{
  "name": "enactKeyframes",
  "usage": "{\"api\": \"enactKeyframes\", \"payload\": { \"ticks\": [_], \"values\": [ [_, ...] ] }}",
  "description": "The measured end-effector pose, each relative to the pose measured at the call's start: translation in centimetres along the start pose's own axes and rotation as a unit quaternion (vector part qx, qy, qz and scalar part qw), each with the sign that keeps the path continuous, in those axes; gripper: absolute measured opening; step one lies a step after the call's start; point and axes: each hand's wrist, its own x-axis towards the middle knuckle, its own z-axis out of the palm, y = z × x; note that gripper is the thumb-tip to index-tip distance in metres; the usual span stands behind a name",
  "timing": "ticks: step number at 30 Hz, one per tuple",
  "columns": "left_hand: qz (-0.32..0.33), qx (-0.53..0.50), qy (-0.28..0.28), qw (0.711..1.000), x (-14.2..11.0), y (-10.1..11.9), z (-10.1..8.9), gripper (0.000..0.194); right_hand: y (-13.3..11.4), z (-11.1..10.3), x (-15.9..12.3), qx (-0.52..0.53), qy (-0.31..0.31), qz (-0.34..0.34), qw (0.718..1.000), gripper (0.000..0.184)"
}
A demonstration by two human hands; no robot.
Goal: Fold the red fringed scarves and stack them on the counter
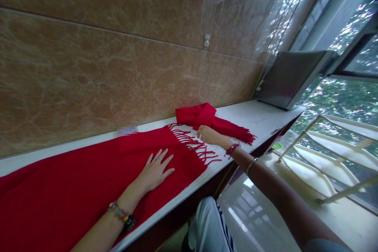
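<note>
A wide red scarf (pixel 97 165) lies spread along the white counter, its fringe (pixel 191 143) fanned out at the right end. My left hand (pixel 155 171) rests flat on the scarf, fingers spread, short of the fringe. Just beyond the fringe, my right hand (pixel 209 134) has its fingers curled together by the strand ends; whether a strand is between them is hidden. A second red scarf (pixel 203 116), folded over and fringed at its near right end, lies right behind my right hand.
Behind the narrow counter (pixel 236 112) rises a brown marbled wall (pixel 118 71). A small blurred packet (pixel 126 130) lies by the wall. A dark grey box-shaped appliance (pixel 291 76) stands at the far end. To the right is a pale tiered rack (pixel 330 157) near the windows.
</note>
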Motion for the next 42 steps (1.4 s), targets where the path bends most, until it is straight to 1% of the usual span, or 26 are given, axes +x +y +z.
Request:
{"api": "enactKeyframes", "payload": {
  "ticks": [2,3,6,8,10,13,15,18,21,23,26,28,30,32,33,35,37,39,42],
  "values": [
    [-0.016,0.001,0.021,1.0,0.0,0.0,-0.1,0.054,-1.5,0.4,1.0,0.043,0.002,-0.059,0.997,0.021],
    [-0.021,0.005,0.021,1.0,0.0,0.0,-0.1,0.054,-2.3,0.8,1.4,0.065,0.001,-0.083,0.994,0.023],
    [-0.02,0.015,-0.013,1.0,0.0,-0.2,-0.1,0.057,-3.5,2.2,2.6,0.098,-0.021,-0.106,0.989,0.023],
    [-0.017,0.022,-0.03,0.999,-0.1,-0.3,0.0,0.058,-3.3,2.8,3.0,0.096,-0.041,-0.119,0.987,0.02],
    [-0.015,0.024,-0.033,0.999,-0.1,-0.3,0.0,0.057,-2.5,2.9,3.0,0.08,-0.051,-0.13,0.987,0.017],
    [-0.015,0.018,-0.03,0.999,0.0,-0.4,0.1,0.057,-1.3,2.4,2.7,0.064,-0.04,-0.105,0.992,0.009],
    [-0.014,0.016,-0.028,0.999,0.0,-0.4,0.1,0.058,-1.1,2.2,2.6,0.075,-0.023,-0.094,0.993,0.007],
    [-0.016,0.015,-0.026,0.999,0.0,-0.3,0.1,0.057,-1.6,2.3,2.6,0.084,-0.006,-0.115,0.99,0.011],
    [-0.048,0.01,-0.024,0.999,-0.2,-0.2,0.0,0.057,-1.6,2.7,2.4,0.067,-0.007,-0.124,0.99,0.012],
    [-0.064,0.007,-0.028,0.998,-0.3,-0.2,0.0,0.058,-1.0,2.6,1.9,0.059,-0.001,-0.108,0.992,0.014],
    [-0.059,0.005,-0.03,0.998,-0.4,-0.3,0.0,0.059,0.4,1.6,0.6,0.059,0.016,-0.088,0.994,0.026],
    [-0.061,0.005,-0.007,0.998,-0.3,-0.3,-0.1,0.057,0.7,0.9,-0.3,0.055,0.026,-0.078,0.995,0.023],
    [-0.067,0.013,0.046,0.997,0.0,-0.3,-0.1,0.054,-0.1,0.6,-0.8,0.056,0.04,-0.083,0.994,0.018],
    [-0.072,0.026,0.09,0.993,0.2,-0.3,-0.2,0.052,-1.6,1.1,-0.9,0.075,0.056,-0.121,0.988,0.021],
    [-0.076,0.03,0.09,0.993,0.4,-0.3,-0.2,0.053,-2.4,1.6,-0.7,0.089,0.061,-0.146,0.983,0.024],
    [-0.082,0.027,0.046,0.995,0.5,-0.4,-0.2,0.058,-3.5,2.9,-0.3,0.109,0.054,-0.19,0.974,0.03],
    [-0.084,0.018,-0.012,0.996,0.5,-0.6,-0.1,0.061,-3.4,4.1,0.0,0.107,0.031,-0.198,0.974,0.037],
    [-0.079,0.015,-0.044,0.996,0.4,-0.8,-0.1,0.063,-2.3,4.9,0.0,0.093,0.014,-0.17,0.981,0.04],
    [-0.081,0.014,-0.048,0.995,0.1,-0.9,-0.1,0.063,0.0,5.1,-0.5,0.069,0.033,-0.116,0.99,0.038]
  ]
}}
